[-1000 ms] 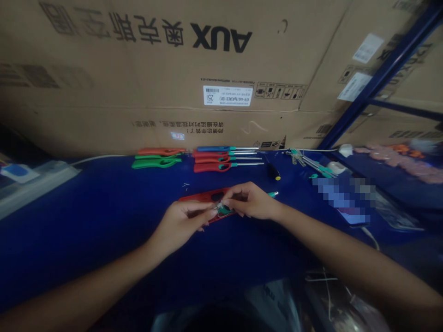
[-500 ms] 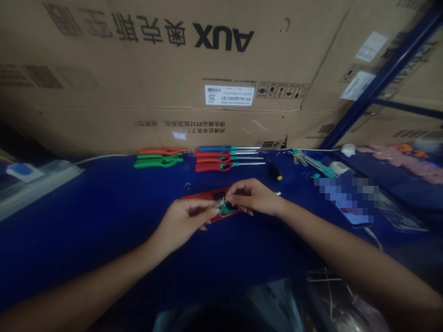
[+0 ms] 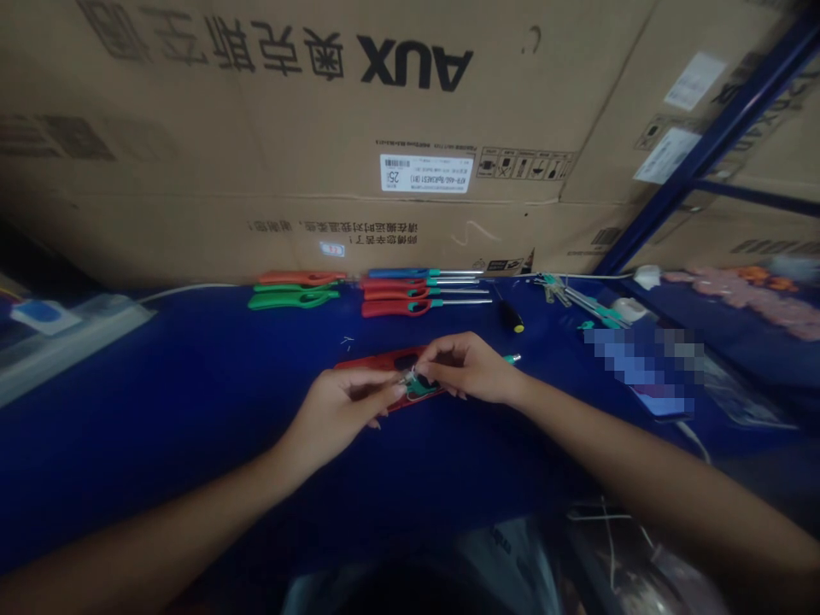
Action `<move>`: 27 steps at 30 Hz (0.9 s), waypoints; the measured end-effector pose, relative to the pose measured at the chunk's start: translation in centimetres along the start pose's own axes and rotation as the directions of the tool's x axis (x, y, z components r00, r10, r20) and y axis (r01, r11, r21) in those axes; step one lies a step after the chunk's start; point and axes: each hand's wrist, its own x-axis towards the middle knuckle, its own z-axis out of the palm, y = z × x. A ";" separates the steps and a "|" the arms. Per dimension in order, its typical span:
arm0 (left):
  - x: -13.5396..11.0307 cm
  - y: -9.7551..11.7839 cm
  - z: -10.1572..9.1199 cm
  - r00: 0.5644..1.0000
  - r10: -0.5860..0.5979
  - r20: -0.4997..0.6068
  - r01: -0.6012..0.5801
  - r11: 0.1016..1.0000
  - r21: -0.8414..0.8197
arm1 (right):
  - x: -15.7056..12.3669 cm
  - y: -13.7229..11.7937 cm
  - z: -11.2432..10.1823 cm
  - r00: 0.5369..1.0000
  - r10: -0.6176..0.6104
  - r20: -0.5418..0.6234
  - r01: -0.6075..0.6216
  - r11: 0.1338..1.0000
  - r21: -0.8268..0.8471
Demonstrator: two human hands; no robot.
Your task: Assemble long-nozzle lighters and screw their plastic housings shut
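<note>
In the middle of the blue table lies a red lighter casing (image 3: 366,362), partly hidden under both hands. Pinched thumb to finger, my left hand (image 3: 342,400) grips a small pale, shiny lighter part (image 3: 407,377) over the casing. My right hand (image 3: 471,367) is closed just to its right, fingertips pressed together at the same spot; what they hold is too small to make out. A teal piece (image 3: 419,390) and a thin pale wire show between the hands. The metal tip of a lighter tube (image 3: 515,359) sticks out beyond my right hand.
Behind lie red and blue lighters (image 3: 394,308), green and orange handles (image 3: 291,299), and a black screwdriver (image 3: 511,317). Metal tubes with teal ends (image 3: 593,307) and a phone (image 3: 647,376) are at right. A large cardboard sheet (image 3: 288,154) stands along the back.
The hands keep almost the same pose over the casing. Slightly more of the teal and metal tube end shows beside my right wrist.
</note>
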 end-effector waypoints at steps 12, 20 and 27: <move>0.0 -0.2 0.0 1.000 0.015 0.008 -0.015 1.000 0.023 | 0.0 0.5 0.3 0.998 -0.055 -0.002 0.055 0.998 0.005; 0.0 0.1 0.0 1.000 -0.005 -0.006 0.005 1.000 0.021 | 0.1 0.3 0.1 0.999 -0.028 0.015 0.028 1.000 0.013; 0.2 -0.1 -0.3 1.000 -0.009 0.016 0.009 1.000 0.012 | 0.4 0.5 -0.4 1.000 0.009 0.007 -0.010 0.996 0.088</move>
